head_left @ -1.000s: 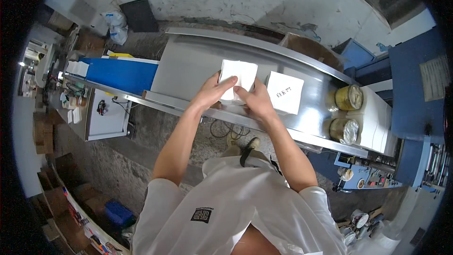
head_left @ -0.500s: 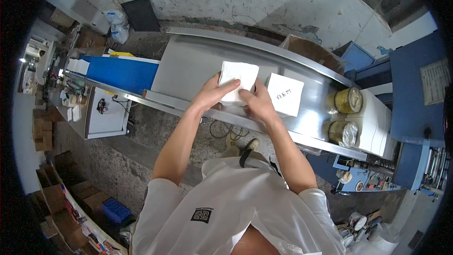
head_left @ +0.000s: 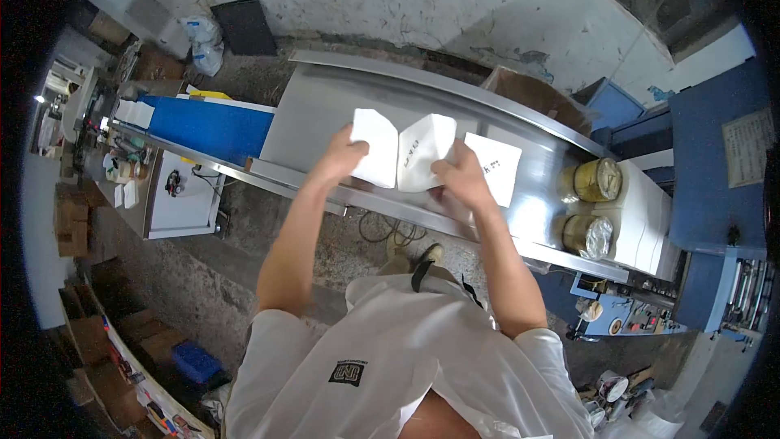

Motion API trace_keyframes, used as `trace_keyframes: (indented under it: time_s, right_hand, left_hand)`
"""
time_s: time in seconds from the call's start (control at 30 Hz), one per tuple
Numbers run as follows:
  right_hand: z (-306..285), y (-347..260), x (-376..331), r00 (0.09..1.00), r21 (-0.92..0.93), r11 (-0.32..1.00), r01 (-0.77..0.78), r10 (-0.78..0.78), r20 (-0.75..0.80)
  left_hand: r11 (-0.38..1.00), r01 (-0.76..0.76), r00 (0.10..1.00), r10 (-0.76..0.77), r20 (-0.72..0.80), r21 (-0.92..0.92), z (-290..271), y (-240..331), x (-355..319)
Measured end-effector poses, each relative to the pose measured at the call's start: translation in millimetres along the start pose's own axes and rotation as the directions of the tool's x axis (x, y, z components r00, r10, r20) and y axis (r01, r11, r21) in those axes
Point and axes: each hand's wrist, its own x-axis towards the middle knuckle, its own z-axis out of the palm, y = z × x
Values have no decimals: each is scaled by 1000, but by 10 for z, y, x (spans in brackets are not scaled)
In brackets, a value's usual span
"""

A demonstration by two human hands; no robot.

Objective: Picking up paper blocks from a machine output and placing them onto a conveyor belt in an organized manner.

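Over the metal table (head_left: 317,102), both my hands grip a stack of white square papers that look like napkins, parted into two portions. My left hand (head_left: 338,159) is closed on the left portion (head_left: 376,150), its thumb pressed on top. The right portion (head_left: 424,146), tilted and bent, shows dark print on its face; my right hand (head_left: 466,180) pinches its right edge. The two portions meet in a V at their lower inner edges. Just right of my right hand, another white printed stack (head_left: 504,176) lies on the table, partly covered by that hand.
Two plastic-wrapped yellowish rolls (head_left: 597,180) sit at the table's right end, beside long white paper stacks (head_left: 642,215). Blue machinery (head_left: 715,154) stands at far right. A blue belt (head_left: 207,130) adjoins the left end. Behind the table is a cardboard box (head_left: 528,93).
The stack held closed between both hands has been opened into two portions. My left hand moved left, my right hand slightly right, and print now shows on the right portion.
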Motion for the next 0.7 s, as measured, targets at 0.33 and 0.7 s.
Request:
trace_keyframes:
  time_s: [0.33,0.7]
  right_hand:
    - [-819,-217,-45,754,105,986,-127,28,656]
    - [-860,467,-590,887,594,707,-383,102,449]
  left_hand:
    - [817,-504,860,449,241,279,-6,783,-339]
    - [996,-84,634,50,772,5,713,361,-419]
